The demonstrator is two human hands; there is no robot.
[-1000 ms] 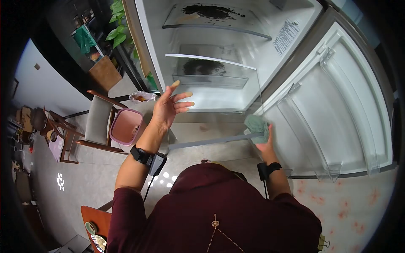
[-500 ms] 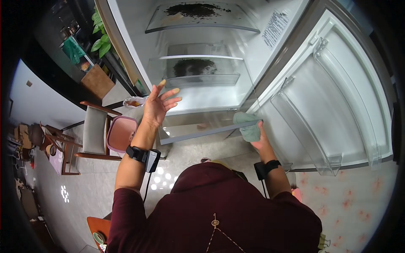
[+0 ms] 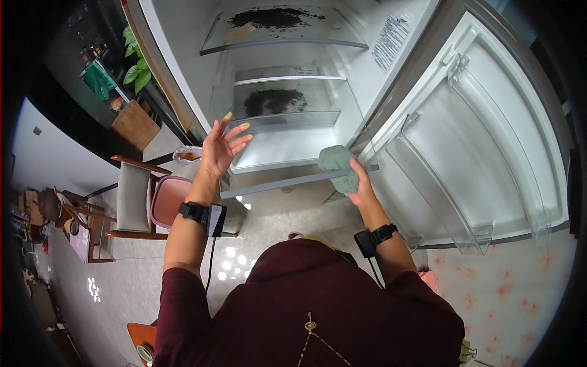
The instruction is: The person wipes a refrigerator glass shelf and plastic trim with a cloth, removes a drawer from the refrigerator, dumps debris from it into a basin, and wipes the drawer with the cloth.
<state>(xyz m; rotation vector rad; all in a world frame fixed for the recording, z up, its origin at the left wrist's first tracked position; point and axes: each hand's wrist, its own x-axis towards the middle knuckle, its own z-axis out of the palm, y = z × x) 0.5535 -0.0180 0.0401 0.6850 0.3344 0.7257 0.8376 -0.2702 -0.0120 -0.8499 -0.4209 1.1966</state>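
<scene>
Cloth (image 3: 338,160) sits gripped in the right hand (image 3: 362,185) at the glass shelf (image 3: 275,184) (left hand (image 3: 218,148) splayed).

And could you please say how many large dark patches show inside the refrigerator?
2: an upper dark patch on the top visible shelf, and a lower dark patch farther down; which surface holds it is unclear. Others may be hidden.

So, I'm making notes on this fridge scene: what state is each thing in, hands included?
Fridge: open
Door: swung wide
Front shelf: jutting out of the fridge
Upper shelf: inside, strewn with dark crumbs
Cloth: bunched, at the front shelf's edge
Right hand: closed on the cloth
Left hand: open; contact with glass unclear
Bin: uncovered
</scene>
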